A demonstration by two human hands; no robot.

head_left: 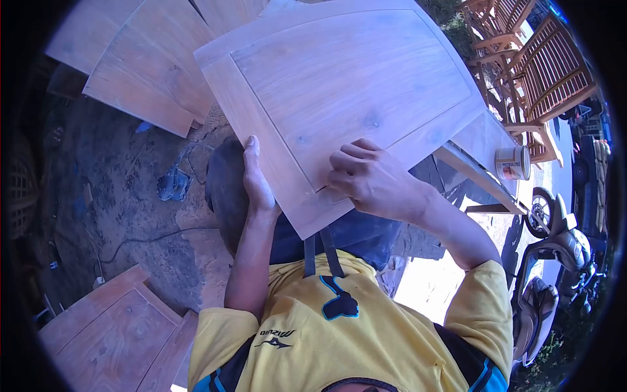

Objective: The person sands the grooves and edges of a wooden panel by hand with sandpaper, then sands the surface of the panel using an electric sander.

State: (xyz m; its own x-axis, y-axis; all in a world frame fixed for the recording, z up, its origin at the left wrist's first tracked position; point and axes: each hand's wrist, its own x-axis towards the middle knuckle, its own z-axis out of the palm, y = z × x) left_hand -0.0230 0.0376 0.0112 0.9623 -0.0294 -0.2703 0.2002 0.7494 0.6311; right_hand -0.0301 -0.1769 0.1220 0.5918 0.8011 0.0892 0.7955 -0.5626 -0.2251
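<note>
A wooden panel (353,78) with a grooved border lies tilted across my lap, one corner pointing toward my body. My left hand (257,179) grips its left edge, the thumb up along the side and the other fingers hidden underneath. Over the near border of the panel, close to the groove, my right hand (366,175) is closed with its knuckles up. Its curled fingertips press on the wood by the corner of the groove. Whatever they hold, if anything, is hidden beneath them.
More wooden panels (153,72) lean at the upper left, and another panel (111,340) lies lower left. A dusty power tool (174,183) with a cord sits on the floor. To the right are a tin can (513,163) on a bench, slatted chairs (552,65) and a motorbike (555,255).
</note>
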